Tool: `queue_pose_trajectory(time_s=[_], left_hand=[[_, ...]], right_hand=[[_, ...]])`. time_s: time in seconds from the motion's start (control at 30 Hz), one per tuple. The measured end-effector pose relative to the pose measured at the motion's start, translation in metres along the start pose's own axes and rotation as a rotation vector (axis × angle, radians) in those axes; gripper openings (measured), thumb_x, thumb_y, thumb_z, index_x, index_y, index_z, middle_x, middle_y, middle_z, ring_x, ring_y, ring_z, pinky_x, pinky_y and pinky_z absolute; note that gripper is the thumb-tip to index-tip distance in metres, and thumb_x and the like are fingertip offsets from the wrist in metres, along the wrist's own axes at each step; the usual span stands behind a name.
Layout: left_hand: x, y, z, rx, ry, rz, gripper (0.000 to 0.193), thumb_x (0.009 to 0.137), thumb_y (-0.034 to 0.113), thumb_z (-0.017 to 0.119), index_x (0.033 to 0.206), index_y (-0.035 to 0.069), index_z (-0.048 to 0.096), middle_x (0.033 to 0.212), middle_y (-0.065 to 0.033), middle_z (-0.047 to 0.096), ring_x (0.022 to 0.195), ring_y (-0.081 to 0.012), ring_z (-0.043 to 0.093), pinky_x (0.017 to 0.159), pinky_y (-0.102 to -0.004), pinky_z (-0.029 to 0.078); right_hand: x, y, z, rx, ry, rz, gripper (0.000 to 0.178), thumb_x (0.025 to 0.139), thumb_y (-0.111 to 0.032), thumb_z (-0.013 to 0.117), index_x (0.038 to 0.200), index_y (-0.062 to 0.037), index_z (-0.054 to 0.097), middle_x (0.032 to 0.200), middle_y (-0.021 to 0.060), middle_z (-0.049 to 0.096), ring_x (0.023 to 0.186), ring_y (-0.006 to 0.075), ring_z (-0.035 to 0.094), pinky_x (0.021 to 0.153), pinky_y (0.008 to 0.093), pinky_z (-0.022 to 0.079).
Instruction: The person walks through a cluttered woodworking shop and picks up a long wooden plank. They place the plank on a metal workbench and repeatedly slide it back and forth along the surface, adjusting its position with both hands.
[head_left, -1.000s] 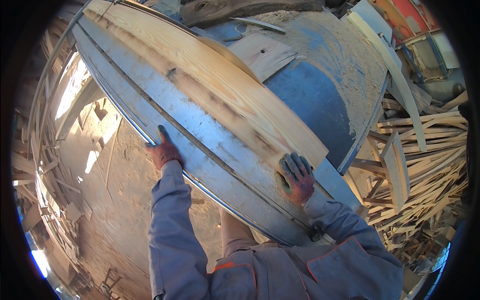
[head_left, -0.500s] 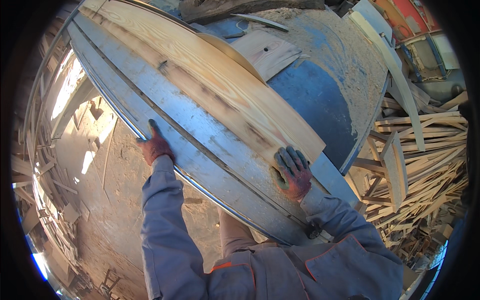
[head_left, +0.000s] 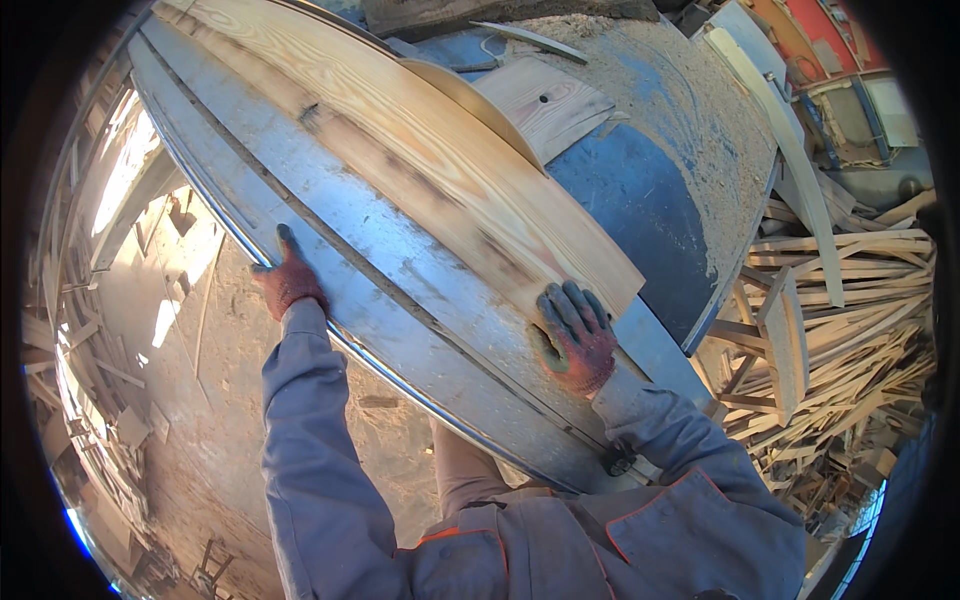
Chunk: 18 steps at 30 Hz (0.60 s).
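Observation:
A long pale plank (head_left: 420, 150) with dark-stained, rough near edge lies diagonally on a long silver metal table (head_left: 390, 330) with a dark groove along it. My right hand (head_left: 575, 340), in a red glove with dark grey fingertips, rests flat by the plank's near right end, its fingers stretched onto the wood. My left hand (head_left: 292, 282), gloved alike, grips the table's near edge. One digit points forward over the metal top, and the other fingers are mostly hidden at the edge. A dark knob (head_left: 618, 462) sits at the table's near end, below my right hand.
Beyond the plank, a blue surface (head_left: 630, 220) carries sawdust and a flat board (head_left: 535, 105) with a dark hole. At right lies a big heap of wooden strips (head_left: 860, 340). Offcuts (head_left: 110, 400) litter the floor at far left. A thick dark timber (head_left: 510, 15) lies at the back.
The plank and the silver table have shifted slightly toward the upper left against the blue surface. Both my hands have moved along with them, keeping their holds.

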<state>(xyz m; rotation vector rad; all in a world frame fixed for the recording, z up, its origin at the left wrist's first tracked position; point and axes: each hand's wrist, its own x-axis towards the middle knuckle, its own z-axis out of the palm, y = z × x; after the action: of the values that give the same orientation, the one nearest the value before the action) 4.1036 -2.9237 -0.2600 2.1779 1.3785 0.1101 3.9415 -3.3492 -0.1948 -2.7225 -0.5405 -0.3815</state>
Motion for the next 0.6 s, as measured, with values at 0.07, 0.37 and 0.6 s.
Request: queue_pose_trajectory(time_s=[0.07,0.37,0.6], left_hand=[[0.006,0.001,0.001,0.001,0.018,0.016,0.127,0.083,0.092,0.054,0.158,-0.008,0.032,0.144,-0.0345,0.059,0.134,-0.0461,0.060,0.111,-0.0509,0.047],[0.030,0.005,0.004,0.015,0.006,-0.012,0.129,0.080,0.095,0.053,0.156,-0.008,0.035,0.141,-0.0360,0.060,0.132,-0.0476,0.060,0.111,-0.0514,0.047],[0.046,0.009,0.003,-0.004,0.006,-0.007,0.127,0.080,0.094,0.056,0.155,-0.007,0.036,0.140,-0.0351,0.061,0.131,-0.0469,0.061,0.110,-0.0510,0.047]], right_hand=[[0.004,-0.001,0.002,0.000,0.004,0.002,0.056,0.085,-0.021,0.086,0.137,-0.0101,0.068,0.144,0.0122,0.065,0.137,0.0350,0.060,0.113,0.0517,0.049],[0.020,-0.007,0.009,0.001,0.029,-0.002,0.054,0.086,-0.021,0.086,0.136,-0.0103,0.069,0.144,0.0119,0.065,0.137,0.0353,0.060,0.113,0.0527,0.049],[0.031,-0.012,0.013,0.014,0.013,0.003,0.053,0.089,-0.022,0.082,0.139,-0.0124,0.067,0.146,0.0111,0.064,0.138,0.0334,0.059,0.114,0.0519,0.048]])
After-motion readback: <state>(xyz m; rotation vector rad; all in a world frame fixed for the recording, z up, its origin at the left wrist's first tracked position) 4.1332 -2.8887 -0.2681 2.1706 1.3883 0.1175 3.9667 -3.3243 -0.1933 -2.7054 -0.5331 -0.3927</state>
